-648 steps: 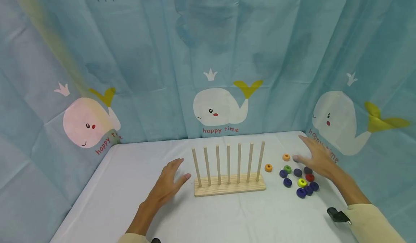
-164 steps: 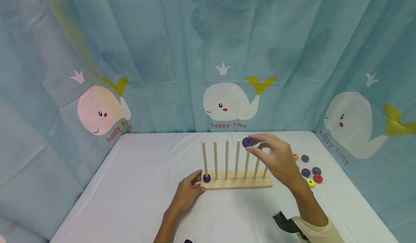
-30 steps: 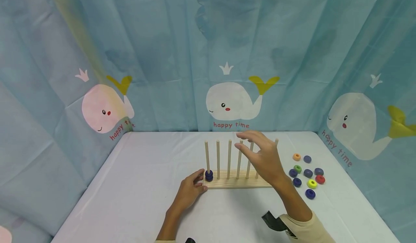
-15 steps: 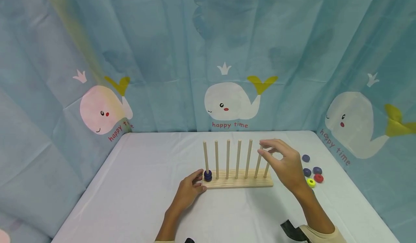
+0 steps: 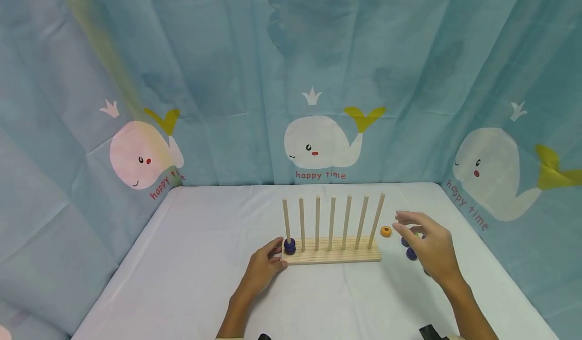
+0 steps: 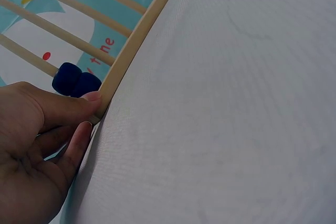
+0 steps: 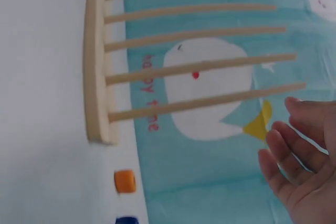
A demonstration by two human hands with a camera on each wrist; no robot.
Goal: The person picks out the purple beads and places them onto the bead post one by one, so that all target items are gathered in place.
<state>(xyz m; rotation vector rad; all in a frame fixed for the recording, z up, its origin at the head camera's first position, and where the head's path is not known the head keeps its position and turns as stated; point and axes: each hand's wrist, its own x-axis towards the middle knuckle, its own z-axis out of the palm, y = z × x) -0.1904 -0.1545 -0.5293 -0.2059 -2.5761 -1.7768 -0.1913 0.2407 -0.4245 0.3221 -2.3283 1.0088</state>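
A wooden peg stand (image 5: 334,257) with several upright pegs rests on the white table. Two dark blue beads (image 5: 289,246) are stacked low on its leftmost peg. My left hand (image 5: 264,268) pinches the left end of the base between thumb and fingers; in the left wrist view this hand (image 6: 31,145) has its thumb beside the blue beads (image 6: 65,80). To the right of the stand, my right hand (image 5: 432,246) hovers with bent, parted fingers and nothing between them. Below it lie dark blue beads (image 5: 411,254), partly hidden by the hand.
An orange bead (image 5: 383,232) lies just off the stand's right end, also seen as an orange bead (image 7: 125,181) in the right wrist view. A blue cloth curtain (image 5: 227,153) with printed whales hangs behind and beside the white tabletop (image 5: 191,259).
Over the last second, my right hand has moved from above the pegs rightward over the loose beads. A second blue bead has joined the first since 5.5 s ago. My left hand stays put.
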